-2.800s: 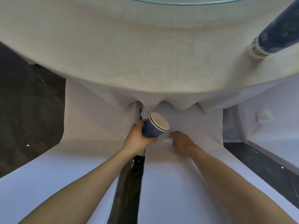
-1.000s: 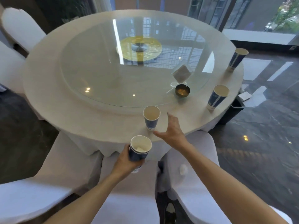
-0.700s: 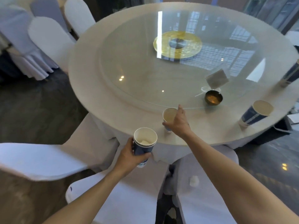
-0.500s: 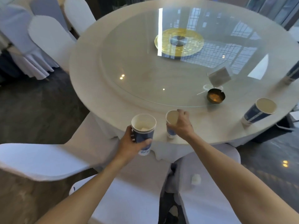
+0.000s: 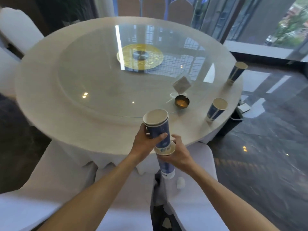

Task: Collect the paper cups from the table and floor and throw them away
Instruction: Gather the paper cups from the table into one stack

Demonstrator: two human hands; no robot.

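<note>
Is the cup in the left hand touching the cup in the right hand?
Touching. The head view shows the left hand's cup with its base sunk into the mouth of the right hand's cup.

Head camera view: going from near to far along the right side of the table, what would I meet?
Cup held in the right hand → cup held in the left hand → nearer standing paper cup → brass ashtray → card stand → far paper cup.

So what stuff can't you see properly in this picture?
Head view only:
- Inside the lower cup: blocked by the upper cup the left hand pushes in.
- Right hand fingers: mostly behind the cups.
- Bin contents: hidden by the table edge.
- Cup printing: too blurred.
- Floor under the table: covered by cloth.
</note>
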